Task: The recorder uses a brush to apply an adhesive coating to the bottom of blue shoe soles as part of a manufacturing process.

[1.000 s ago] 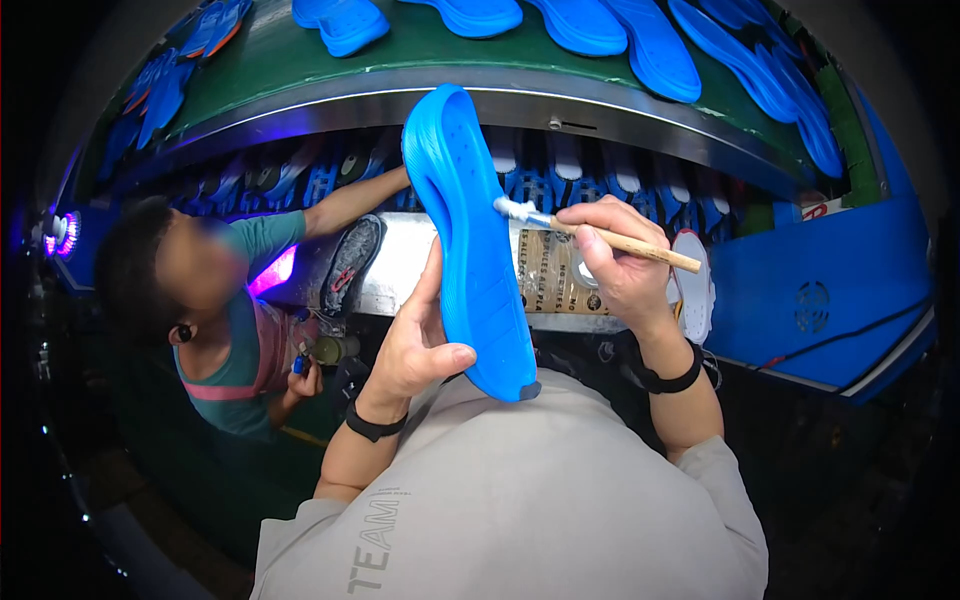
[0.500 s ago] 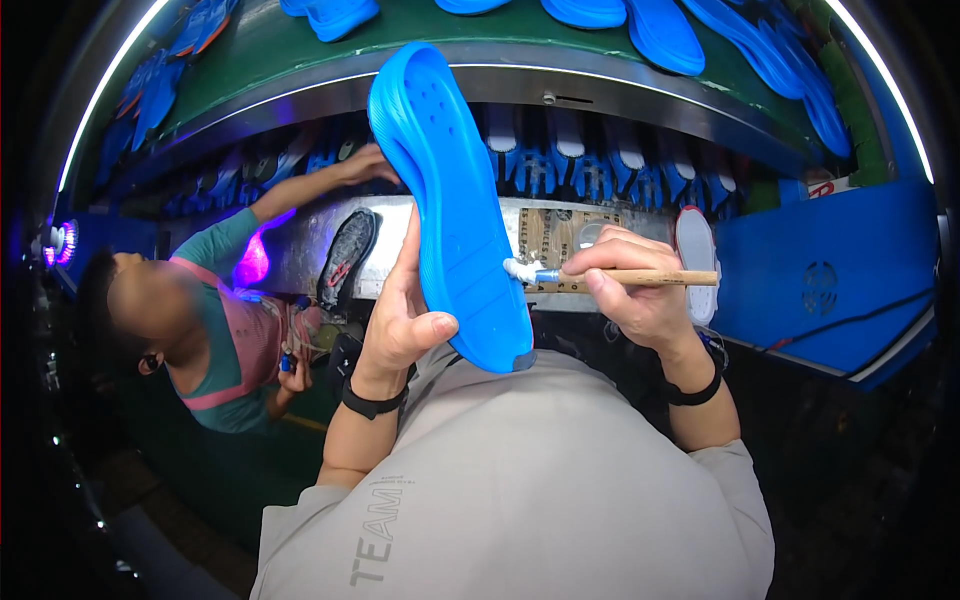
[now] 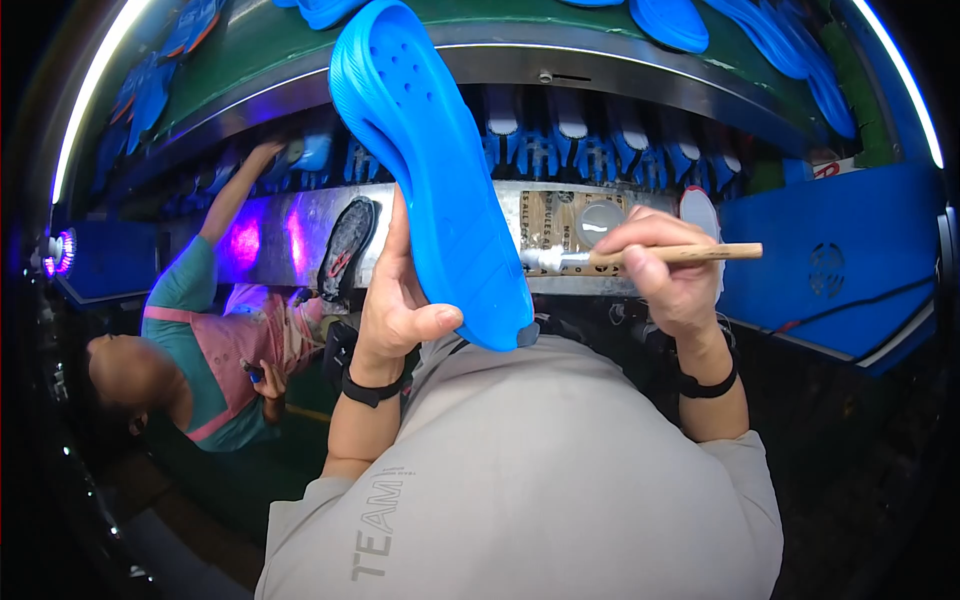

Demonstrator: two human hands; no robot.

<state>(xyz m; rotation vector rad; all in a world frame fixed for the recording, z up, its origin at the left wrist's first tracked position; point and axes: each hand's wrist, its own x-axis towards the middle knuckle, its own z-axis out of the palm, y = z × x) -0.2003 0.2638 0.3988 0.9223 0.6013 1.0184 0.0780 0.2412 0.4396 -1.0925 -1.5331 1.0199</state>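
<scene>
A bright blue shoe sole (image 3: 445, 185) stands tilted in front of me, its heel end with small round holes pointing away. My left hand (image 3: 398, 305) grips its left edge, the thumb lying over the near part. In my right hand (image 3: 668, 268) is a wooden-handled brush (image 3: 700, 254), held like a pen. White bristles at its tip come up against or just beside the sole's right edge; I cannot tell whether they touch. Behind the brush, a round dish (image 3: 600, 220) with pale contents sits on a brown printed sheet (image 3: 545, 212).
A dark shoe upper (image 3: 350, 243) lies on the metal bench (image 3: 280, 235). Beyond it, shoes stand in a row on blue holders (image 3: 595, 160). More blue soles rest on the green conveyor (image 3: 480, 22). At left a co-worker (image 3: 215, 340) reaches toward the row. A blue machine box (image 3: 830, 265) stands at right.
The sole has moved slightly left and away from me. My right hand has drawn the brush to the right and a little nearer its handle end. The co-worker's arm has shifted left.
</scene>
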